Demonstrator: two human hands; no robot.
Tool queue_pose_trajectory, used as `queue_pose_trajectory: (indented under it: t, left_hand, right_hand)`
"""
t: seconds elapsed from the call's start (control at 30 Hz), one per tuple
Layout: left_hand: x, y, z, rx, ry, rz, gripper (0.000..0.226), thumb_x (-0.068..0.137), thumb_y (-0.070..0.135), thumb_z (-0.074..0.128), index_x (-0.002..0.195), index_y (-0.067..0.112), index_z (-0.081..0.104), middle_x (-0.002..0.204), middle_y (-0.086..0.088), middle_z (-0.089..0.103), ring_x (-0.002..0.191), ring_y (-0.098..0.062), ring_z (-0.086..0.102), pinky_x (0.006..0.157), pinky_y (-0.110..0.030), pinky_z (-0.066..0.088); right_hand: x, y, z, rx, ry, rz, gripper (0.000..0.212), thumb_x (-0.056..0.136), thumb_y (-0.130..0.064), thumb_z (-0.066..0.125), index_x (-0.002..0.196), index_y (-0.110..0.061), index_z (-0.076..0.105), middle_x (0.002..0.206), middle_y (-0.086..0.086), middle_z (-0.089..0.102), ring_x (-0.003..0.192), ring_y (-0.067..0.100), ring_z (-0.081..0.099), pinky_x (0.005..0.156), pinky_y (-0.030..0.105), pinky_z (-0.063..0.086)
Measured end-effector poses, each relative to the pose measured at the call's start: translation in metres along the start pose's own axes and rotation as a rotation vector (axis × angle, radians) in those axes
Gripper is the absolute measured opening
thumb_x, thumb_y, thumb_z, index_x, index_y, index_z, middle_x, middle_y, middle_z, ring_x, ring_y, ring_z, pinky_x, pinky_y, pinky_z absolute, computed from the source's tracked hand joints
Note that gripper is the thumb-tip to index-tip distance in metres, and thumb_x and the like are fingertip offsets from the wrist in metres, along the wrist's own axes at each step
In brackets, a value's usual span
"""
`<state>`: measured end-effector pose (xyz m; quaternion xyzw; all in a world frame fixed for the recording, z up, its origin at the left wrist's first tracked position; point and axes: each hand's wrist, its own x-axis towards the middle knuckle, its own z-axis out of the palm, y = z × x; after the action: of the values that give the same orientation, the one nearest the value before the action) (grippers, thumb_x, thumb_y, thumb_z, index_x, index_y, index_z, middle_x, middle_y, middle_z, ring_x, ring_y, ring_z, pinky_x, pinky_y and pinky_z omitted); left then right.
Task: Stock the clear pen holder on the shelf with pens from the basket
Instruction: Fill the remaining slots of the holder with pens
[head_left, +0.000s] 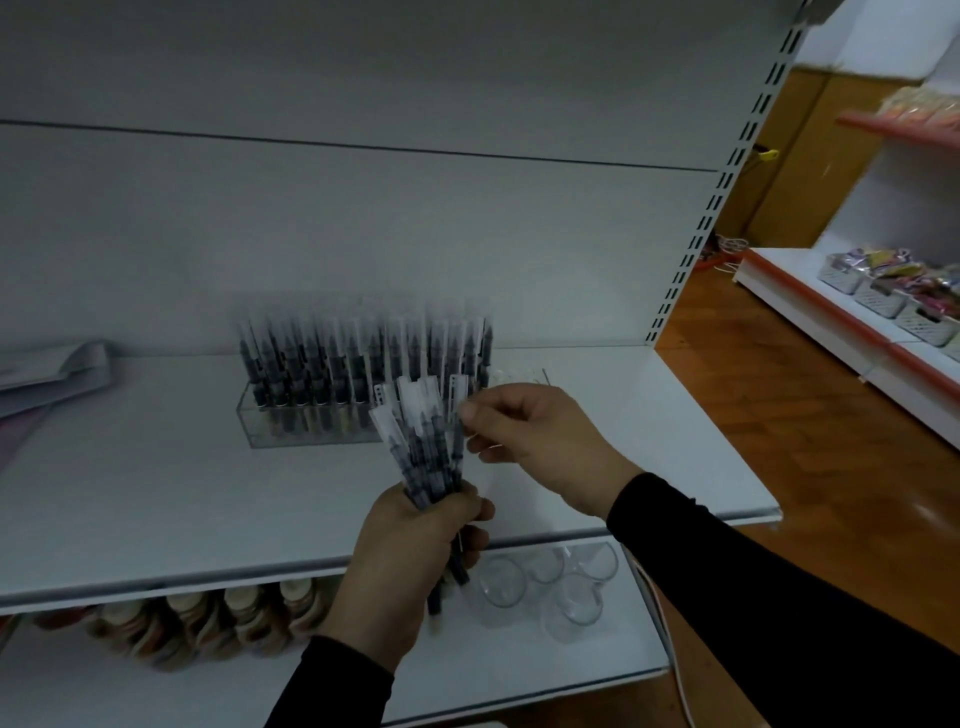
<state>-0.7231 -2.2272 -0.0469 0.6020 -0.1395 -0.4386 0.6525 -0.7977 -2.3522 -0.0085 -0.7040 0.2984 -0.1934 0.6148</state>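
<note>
I have a bundle of pens (423, 457) fanned out in my left hand (410, 561), its fingers curled tight round the lower barrels, held just near of the shelf (156, 499) edge. My right hand (524, 436) is at the top right of the fan, thumb and forefinger pinching the cap end of one pen, the other fingers loosely curled beneath.

The holder (311, 415) stands on the shelf just beyond the bundle, with upright pens packed along its left and middle. Its right end looks less full, though blur and my own hand hide much of it. The basket is not in view.

I judge the step in hand is drawing a single pen free of the bundle. Next I must lift it clear without dragging its neighbours, turn it upright, and lower it into a gap at the right end, while my left hand steadies the rest.
</note>
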Motion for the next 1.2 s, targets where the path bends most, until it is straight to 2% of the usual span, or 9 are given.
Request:
queue_pose_trajectory:
  t: [0.2,0.37,0.57,0.67,0.77,0.9,1.2]
  left_hand:
    - [0.001,0.000,0.004,-0.045,-0.007,0.002,0.008,0.087,-0.002,0.060,0.093,-0.005,0.063,0.079,-0.018,0.073,0.057,-0.022,0.062,0.054,-0.032,0.049]
    - [0.001,0.001,0.005,-0.070,-0.016,-0.004,0.007,0.089,0.000,0.059,0.094,-0.001,0.065,0.078,-0.013,0.074,0.060,-0.021,0.068,0.058,-0.031,0.054]
    - [0.002,0.001,0.001,-0.076,0.006,-0.009,0.006,0.089,-0.001,0.058,0.085,0.002,0.061,0.076,-0.013,0.072,0.055,-0.021,0.064,0.052,-0.029,0.052]
    - [0.003,0.003,-0.001,-0.083,0.039,0.004,0.007,0.088,-0.001,0.058,0.083,0.004,0.060,0.073,-0.011,0.071,0.051,-0.019,0.061,0.049,-0.029,0.051]
    - [0.003,0.004,-0.002,-0.089,0.057,0.009,0.008,0.087,-0.001,0.059,0.082,0.004,0.060,0.071,-0.010,0.070,0.049,-0.018,0.058,0.048,-0.029,0.050]
    - [0.004,0.005,-0.004,-0.097,0.060,0.016,0.009,0.087,-0.002,0.059,0.082,0.004,0.060,0.073,-0.011,0.069,0.049,-0.019,0.056,0.047,-0.028,0.049]
    - [0.004,0.006,-0.009,-0.100,0.070,0.020,0.004,0.087,-0.002,0.059,0.085,0.002,0.060,0.074,-0.012,0.070,0.047,-0.017,0.057,0.045,-0.027,0.048]
  right_hand:
    - [0.000,-0.002,-0.008,0.040,0.046,-0.006,0.010,0.091,-0.016,0.066,0.082,-0.014,0.071,0.074,0.001,0.069,0.070,0.009,0.065,0.073,0.021,0.057]
    - [0.002,-0.006,-0.013,0.046,0.099,-0.025,0.010,0.091,-0.016,0.066,0.084,-0.011,0.072,0.074,0.002,0.070,0.070,0.009,0.066,0.073,0.021,0.058]
    - [0.018,-0.025,-0.040,0.155,0.353,-0.154,0.015,0.092,-0.014,0.065,0.079,-0.011,0.071,0.070,0.003,0.072,0.066,0.013,0.064,0.070,0.023,0.058]
    - [0.027,-0.027,-0.052,0.035,0.483,-0.245,0.014,0.093,-0.017,0.064,0.080,-0.018,0.071,0.075,0.002,0.074,0.072,0.014,0.068,0.075,0.027,0.058]
    - [0.033,-0.026,-0.052,-0.037,0.539,-0.298,0.013,0.094,-0.018,0.062,0.084,-0.020,0.071,0.079,0.000,0.074,0.076,0.011,0.070,0.079,0.028,0.058]
    - [0.040,-0.022,-0.044,-0.118,0.552,-0.337,0.012,0.094,-0.020,0.061,0.095,-0.015,0.072,0.084,-0.001,0.074,0.079,0.012,0.070,0.080,0.028,0.058]
    - [0.042,-0.016,-0.026,-0.310,0.533,-0.384,0.017,0.094,-0.026,0.061,0.104,-0.017,0.071,0.086,-0.013,0.069,0.084,0.006,0.068,0.082,0.016,0.053]
